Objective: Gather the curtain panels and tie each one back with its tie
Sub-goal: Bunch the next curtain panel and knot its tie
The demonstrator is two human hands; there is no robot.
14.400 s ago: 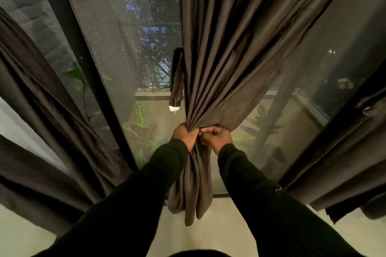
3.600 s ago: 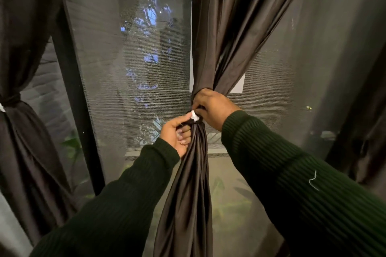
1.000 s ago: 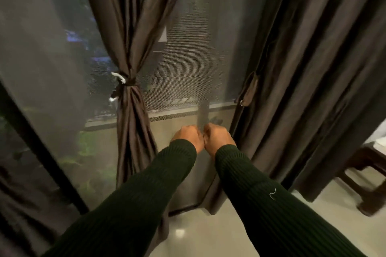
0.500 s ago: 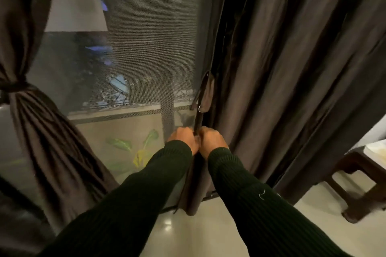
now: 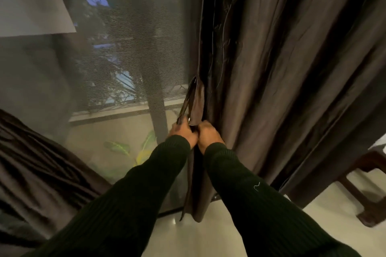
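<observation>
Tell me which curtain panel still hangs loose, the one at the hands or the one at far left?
The right curtain panel at both hands hangs loose; the left panel looks already gathered.

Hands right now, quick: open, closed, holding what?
Left hand: closed, gripping the tie at the curtain panel's edge.
Right hand: closed on the curtain panel's edge.

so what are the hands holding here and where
Both the left hand and right hand grip the hanging curtain panel at its leading edge, just below its tie.
</observation>
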